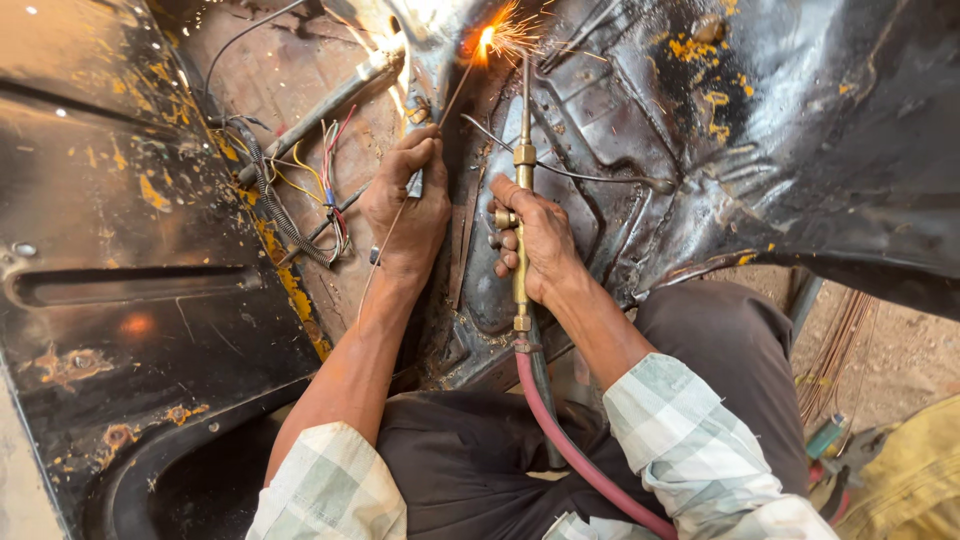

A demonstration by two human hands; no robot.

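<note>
Black dented body panel [120,230] on the left, with a bundle of coloured wires [310,190] hanging out next to it. Left hand [410,215] pinches a thin filler rod [455,85] between its fingertips, tip up in the sparks. Right hand [535,245] is wrapped tight around the brass torch [522,170], red hose [575,450] trailing down over the lap.

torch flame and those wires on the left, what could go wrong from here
1. Sparks fly from the flame, and the bare left hand feeding the rod sits close below, so a burn seems possible.
2. The wires hang loose beside the heated panel; stray sparks could scorch their insulation.
3. The hose runs from the torch in the right hand across the lap, where falling sparks might hit it or the trousers.
</note>
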